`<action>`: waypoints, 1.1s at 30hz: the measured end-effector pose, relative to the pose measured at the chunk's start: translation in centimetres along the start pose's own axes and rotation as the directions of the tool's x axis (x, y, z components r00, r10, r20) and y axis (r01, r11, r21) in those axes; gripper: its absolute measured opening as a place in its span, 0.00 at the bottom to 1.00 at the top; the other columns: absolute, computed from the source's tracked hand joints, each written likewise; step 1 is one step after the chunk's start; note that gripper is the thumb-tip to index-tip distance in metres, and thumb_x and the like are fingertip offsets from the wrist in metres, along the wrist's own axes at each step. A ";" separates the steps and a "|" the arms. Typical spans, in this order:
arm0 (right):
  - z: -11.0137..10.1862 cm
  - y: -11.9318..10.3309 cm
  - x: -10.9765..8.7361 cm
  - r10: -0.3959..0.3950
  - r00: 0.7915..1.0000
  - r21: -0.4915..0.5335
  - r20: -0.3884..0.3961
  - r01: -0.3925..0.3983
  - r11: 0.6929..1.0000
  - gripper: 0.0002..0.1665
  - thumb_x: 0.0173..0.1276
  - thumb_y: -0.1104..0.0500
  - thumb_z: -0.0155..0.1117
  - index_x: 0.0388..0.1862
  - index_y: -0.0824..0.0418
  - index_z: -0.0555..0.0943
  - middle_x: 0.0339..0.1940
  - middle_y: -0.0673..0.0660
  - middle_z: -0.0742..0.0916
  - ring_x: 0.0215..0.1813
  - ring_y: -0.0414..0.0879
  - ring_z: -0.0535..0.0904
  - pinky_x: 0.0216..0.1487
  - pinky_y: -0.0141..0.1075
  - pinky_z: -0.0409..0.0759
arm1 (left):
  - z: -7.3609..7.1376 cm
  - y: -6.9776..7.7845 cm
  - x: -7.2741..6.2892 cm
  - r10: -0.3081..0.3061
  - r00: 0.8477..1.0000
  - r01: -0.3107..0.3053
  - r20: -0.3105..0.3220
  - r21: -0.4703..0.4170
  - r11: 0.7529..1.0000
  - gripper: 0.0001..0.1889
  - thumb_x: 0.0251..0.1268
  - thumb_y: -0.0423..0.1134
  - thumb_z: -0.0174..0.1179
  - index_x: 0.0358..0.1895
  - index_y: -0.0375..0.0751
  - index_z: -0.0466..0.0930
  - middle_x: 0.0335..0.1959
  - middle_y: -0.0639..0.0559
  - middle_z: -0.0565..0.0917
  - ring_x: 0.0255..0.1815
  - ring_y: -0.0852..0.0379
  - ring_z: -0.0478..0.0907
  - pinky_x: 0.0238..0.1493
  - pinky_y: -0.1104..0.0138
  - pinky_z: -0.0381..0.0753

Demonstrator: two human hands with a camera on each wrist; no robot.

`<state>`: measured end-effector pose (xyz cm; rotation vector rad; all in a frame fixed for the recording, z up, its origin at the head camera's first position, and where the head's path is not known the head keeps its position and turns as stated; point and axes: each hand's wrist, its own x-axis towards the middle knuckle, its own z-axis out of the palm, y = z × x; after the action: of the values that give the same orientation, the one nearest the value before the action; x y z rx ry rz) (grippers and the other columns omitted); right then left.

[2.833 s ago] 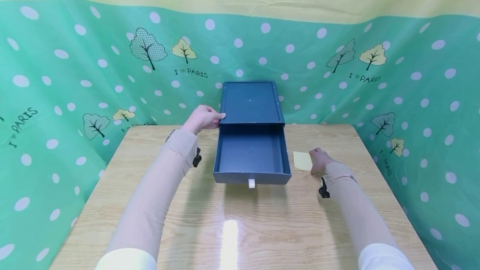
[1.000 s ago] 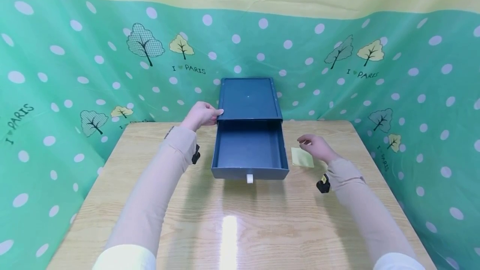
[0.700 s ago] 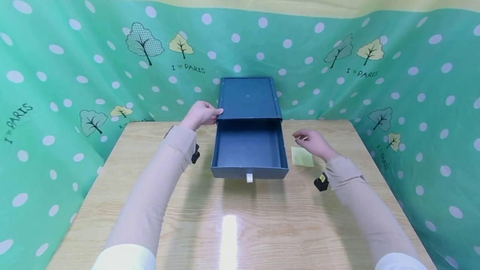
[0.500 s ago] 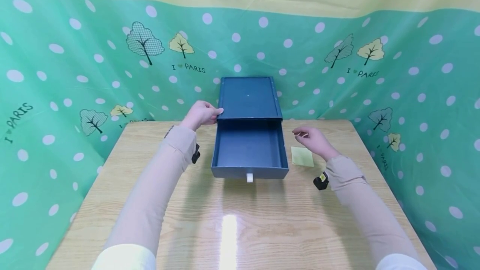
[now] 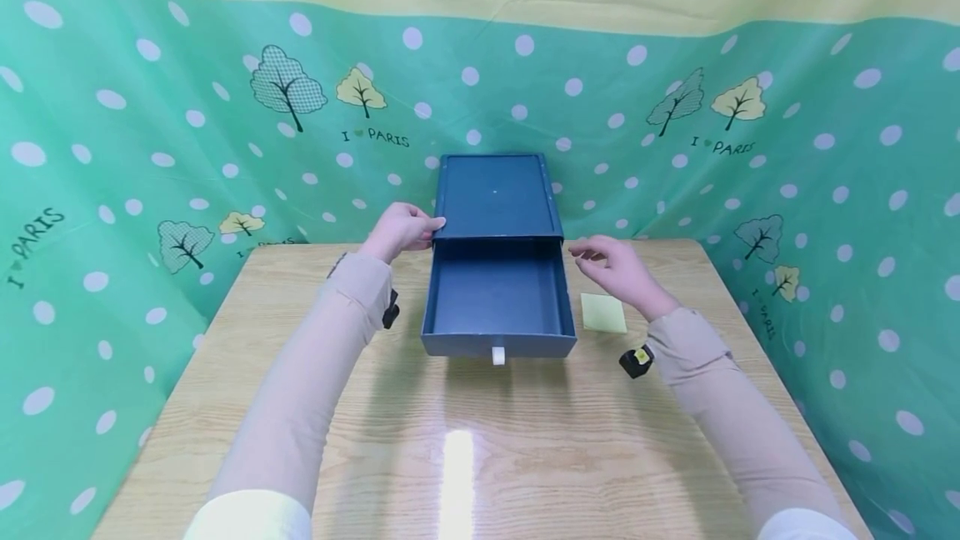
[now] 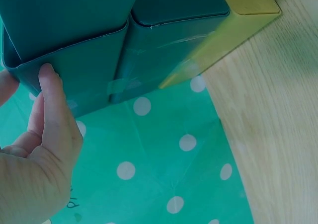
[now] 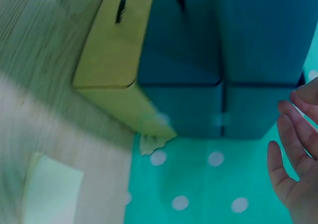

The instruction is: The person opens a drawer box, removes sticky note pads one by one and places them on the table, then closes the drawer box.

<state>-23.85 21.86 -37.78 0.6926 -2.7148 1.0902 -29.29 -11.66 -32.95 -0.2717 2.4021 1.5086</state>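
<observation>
A dark blue drawer unit (image 5: 495, 194) stands at the back of the table, its top drawer (image 5: 498, 298) pulled far out and bare inside. A white pull tab (image 5: 498, 355) hangs on the drawer front. My left hand (image 5: 401, 232) grips the casing's left front corner, thumb on top and fingers along the side. In the left wrist view, a fingertip (image 6: 47, 75) presses the side wall. Beside the right front corner hovers my right hand (image 5: 615, 269), fingers loosely bent and holding nothing. A pale yellow sticky note pad (image 5: 603, 312) lies on the table below it.
Under the blue tiers sits a yellow drawer (image 7: 114, 45) with a dark pull tab. A green dotted curtain (image 5: 480, 90) hangs close behind the unit and along both table sides. A wooden table (image 5: 570, 440) carries everything.
My right hand has left the sticky note pad's right edge, risen and moved forward and left to the unit's right side. The left hand keeps its grip; the drawer stays out.
</observation>
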 end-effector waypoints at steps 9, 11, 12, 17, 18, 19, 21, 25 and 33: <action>-0.4 -3.2 0.0 -0.091 0.996 -0.041 -0.023 0.090 0.995 0.12 0.67 0.66 0.57 0.48 0.67 0.81 0.46 0.62 0.85 0.47 0.54 0.80 0.51 0.49 0.81 | 0.1 -0.1 -0.2 0.012 1.000 -0.012 -0.002 0.001 1.000 0.17 0.66 0.41 0.60 0.47 0.31 0.72 0.55 0.42 0.72 0.54 0.49 0.76 0.53 0.66 0.83; -0.4 -3.6 -0.1 -0.113 0.993 -0.029 -0.029 0.112 0.993 0.12 0.67 0.67 0.57 0.47 0.67 0.82 0.46 0.61 0.85 0.47 0.53 0.80 0.50 0.48 0.81 | 0.1 0.0 -0.4 0.018 1.000 -0.018 -0.003 -0.001 1.000 0.16 0.66 0.41 0.59 0.47 0.31 0.72 0.55 0.42 0.72 0.54 0.48 0.75 0.54 0.65 0.82; -0.3 -3.8 -0.1 -0.128 0.991 -0.022 -0.031 0.127 0.992 0.12 0.66 0.68 0.57 0.47 0.68 0.82 0.45 0.61 0.85 0.46 0.53 0.80 0.50 0.48 0.81 | 0.1 0.0 -0.5 0.021 1.000 -0.021 -0.003 -0.002 1.000 0.16 0.66 0.41 0.59 0.46 0.31 0.72 0.55 0.42 0.72 0.54 0.48 0.75 0.54 0.64 0.82; -0.1 -5.0 -0.3 -0.218 0.976 -0.036 -0.016 0.218 0.975 0.11 0.64 0.70 0.58 0.45 0.67 0.82 0.43 0.60 0.85 0.44 0.50 0.80 0.47 0.43 0.82 | 0.2 0.0 -0.5 0.021 1.000 -0.021 -0.003 -0.009 1.000 0.16 0.66 0.41 0.59 0.47 0.30 0.72 0.54 0.42 0.72 0.54 0.48 0.75 0.55 0.63 0.82; 0.0 -5.3 -0.4 -0.239 0.971 -0.046 -0.010 0.238 0.970 0.11 0.64 0.70 0.59 0.45 0.67 0.82 0.43 0.60 0.85 0.44 0.50 0.80 0.47 0.43 0.82 | 0.2 0.1 -0.5 0.021 1.000 -0.021 -0.004 -0.010 1.000 0.16 0.66 0.41 0.59 0.47 0.30 0.72 0.54 0.42 0.72 0.54 0.48 0.75 0.55 0.63 0.82; 0.0 -5.5 -0.4 -0.261 0.965 -0.059 -0.004 0.260 0.964 0.11 0.64 0.70 0.59 0.45 0.67 0.82 0.43 0.60 0.86 0.44 0.49 0.80 0.47 0.43 0.82 | 0.2 0.1 -0.5 0.021 1.000 -0.021 -0.004 -0.012 1.000 0.16 0.66 0.41 0.59 0.47 0.31 0.72 0.54 0.42 0.72 0.54 0.48 0.75 0.55 0.63 0.82; 0.0 -6.1 -0.5 -0.302 0.953 -0.080 0.009 0.302 0.950 0.11 0.64 0.69 0.60 0.45 0.66 0.82 0.43 0.59 0.86 0.43 0.49 0.80 0.46 0.44 0.81 | 0.2 0.1 -0.5 0.023 1.000 -0.023 -0.005 -0.012 1.000 0.15 0.66 0.41 0.59 0.45 0.31 0.72 0.53 0.42 0.72 0.53 0.48 0.75 0.54 0.64 0.82; 0.2 -7.3 -0.7 -0.393 0.918 -0.112 0.043 0.396 0.912 0.11 0.61 0.69 0.63 0.44 0.67 0.82 0.42 0.59 0.86 0.44 0.50 0.80 0.46 0.45 0.81 | 0.2 0.1 -0.4 0.025 1.000 -0.025 -0.008 -0.012 1.000 0.13 0.66 0.41 0.60 0.41 0.34 0.72 0.50 0.44 0.72 0.51 0.49 0.75 0.53 0.64 0.83; 1.5 -8.8 -1.2 -0.635 0.768 -0.143 0.085 0.640 0.755 0.14 0.54 0.68 0.68 0.42 0.63 0.82 0.39 0.55 0.84 0.44 0.48 0.78 0.44 0.39 0.81 | 0.2 0.1 -0.5 0.021 1.000 -0.021 -0.012 -0.006 1.000 0.11 0.65 0.40 0.60 0.37 0.36 0.71 0.47 0.46 0.72 0.49 0.51 0.75 0.52 0.65 0.83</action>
<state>-18.61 15.72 -33.82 1.4661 -2.2358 0.6696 -28.83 -11.45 -32.80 -0.2585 2.4173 1.5282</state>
